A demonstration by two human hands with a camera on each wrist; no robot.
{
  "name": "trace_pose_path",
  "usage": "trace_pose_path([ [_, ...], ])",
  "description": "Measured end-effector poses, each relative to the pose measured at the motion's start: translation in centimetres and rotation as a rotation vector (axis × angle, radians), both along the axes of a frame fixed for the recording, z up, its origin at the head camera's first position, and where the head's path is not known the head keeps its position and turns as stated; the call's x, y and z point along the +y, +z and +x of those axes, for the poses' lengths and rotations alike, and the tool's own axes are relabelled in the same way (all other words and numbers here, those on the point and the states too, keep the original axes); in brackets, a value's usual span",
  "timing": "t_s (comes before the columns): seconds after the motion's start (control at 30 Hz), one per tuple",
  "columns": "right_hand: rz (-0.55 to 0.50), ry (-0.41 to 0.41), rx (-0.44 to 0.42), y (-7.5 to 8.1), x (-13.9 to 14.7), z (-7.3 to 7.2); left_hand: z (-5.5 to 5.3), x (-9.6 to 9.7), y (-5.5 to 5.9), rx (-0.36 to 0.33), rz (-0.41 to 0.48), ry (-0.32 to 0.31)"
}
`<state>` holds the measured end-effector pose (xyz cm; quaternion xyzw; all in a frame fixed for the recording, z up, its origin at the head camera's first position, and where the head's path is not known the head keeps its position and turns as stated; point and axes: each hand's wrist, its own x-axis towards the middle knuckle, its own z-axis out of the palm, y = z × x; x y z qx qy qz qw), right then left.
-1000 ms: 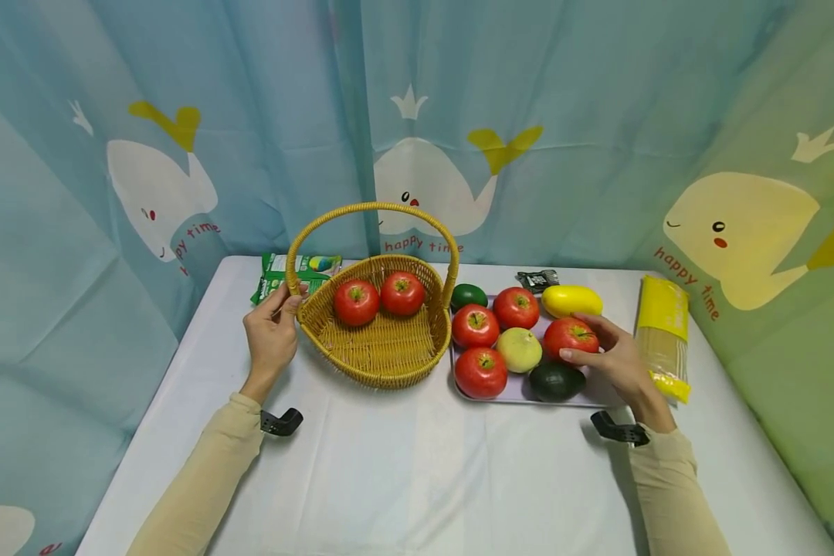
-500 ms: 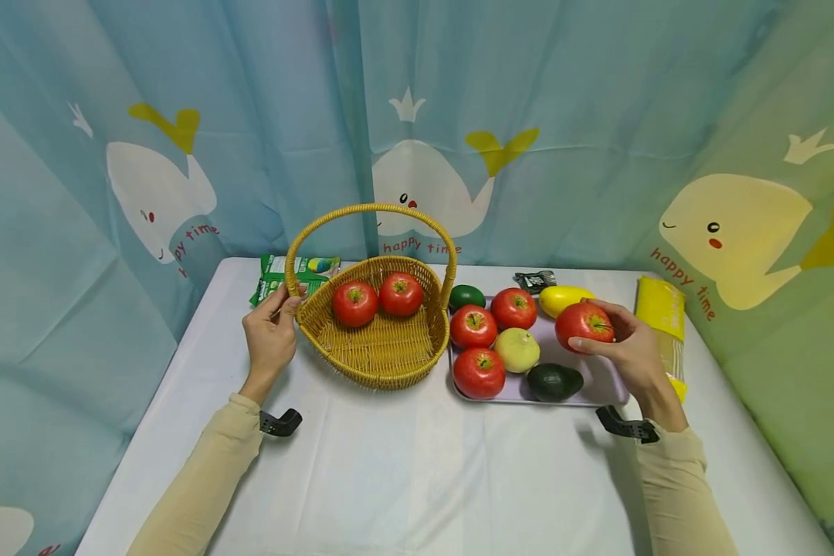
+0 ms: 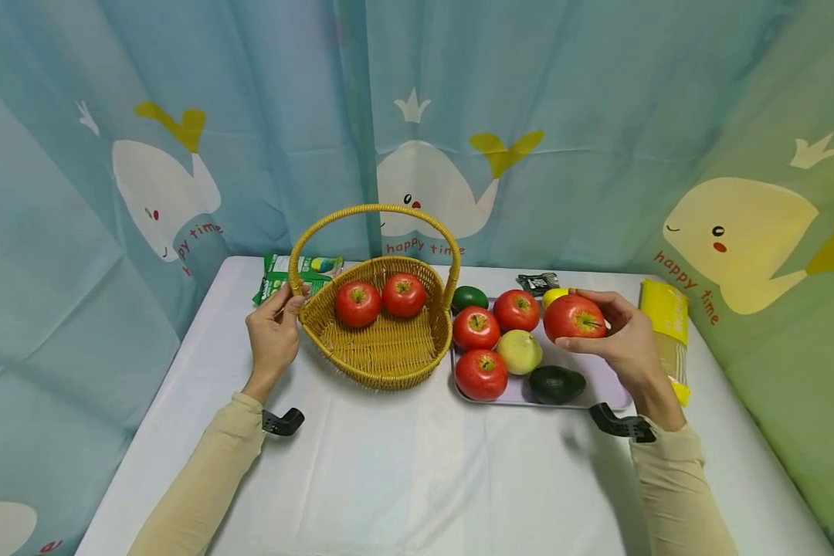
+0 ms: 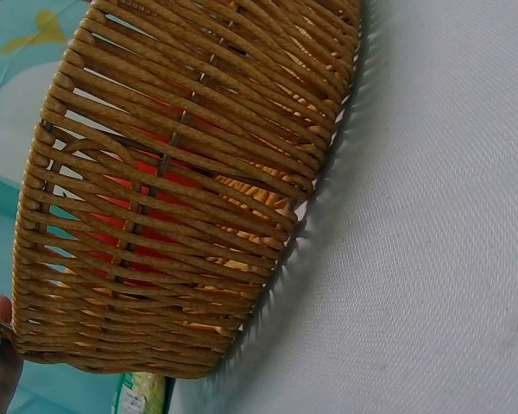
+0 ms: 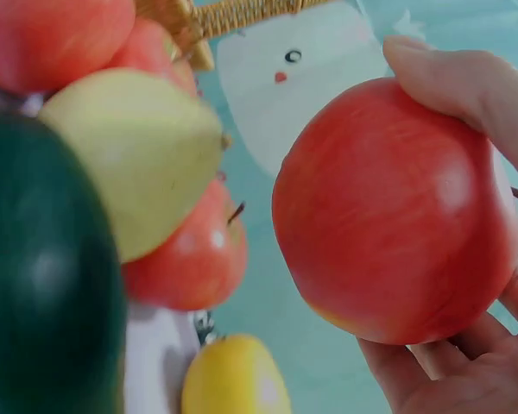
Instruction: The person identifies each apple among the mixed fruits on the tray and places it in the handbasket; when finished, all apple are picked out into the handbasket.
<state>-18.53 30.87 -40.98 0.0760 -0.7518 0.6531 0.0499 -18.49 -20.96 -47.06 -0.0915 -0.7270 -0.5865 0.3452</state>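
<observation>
My right hand (image 3: 628, 340) grips a red apple (image 3: 574, 317) above the right part of the lilac tray (image 3: 606, 380). In the right wrist view the thumb and fingers curl round the apple (image 5: 397, 216). My left hand (image 3: 273, 332) pinches the foot of the handle on the left side of a wicker basket (image 3: 375, 357). Two red apples (image 3: 357, 303) lie inside that basket. On the tray sit several more red apples (image 3: 482, 374), a pale yellow-green fruit (image 3: 520, 352), a dark avocado (image 3: 557, 384) and a green fruit (image 3: 469, 297). A yellow fruit (image 3: 554, 296) is partly hidden behind the held apple.
Behind the basket's left side lies a green packet (image 3: 278, 274). A small black packet (image 3: 538, 282) is at the back of the tray. To the right, a yellow-topped bag of noodles (image 3: 666, 324) lies partly behind my right hand. A patterned curtain (image 3: 306, 116) surrounds the table.
My right hand has lifted the red apple off the tray, first moving it up and right, then slightly back left. The left hand keeps its hold on the basket.
</observation>
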Motion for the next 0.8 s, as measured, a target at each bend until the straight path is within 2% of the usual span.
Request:
trace_pose_path([
  [0.07, 0.009, 0.009, 0.022, 0.6, -0.8, 0.0, 0.0, 0.0, 0.0, -0.011, -0.007, 0.015],
  [0.23, 0.111, 0.023, 0.053, 1.5, -2.7, -0.3, 0.1, 0.3, 0.3, -0.026, -0.019, 0.049],
  [0.47, 0.233, 0.039, 0.043, 2.2, -4.6, -0.6, 1.2, 1.3, 2.3, 0.000, -0.025, 0.031],
  [0.57, 0.235, 0.058, 0.051, 2.4, -5.2, -0.8, 1.5, 1.5, 2.7, -0.005, -0.032, 0.036],
  [0.8, 0.142, 0.172, 0.078, 2.7, -6.9, -1.5, 1.7, 1.4, 3.1, -0.016, -0.035, 0.040],
])
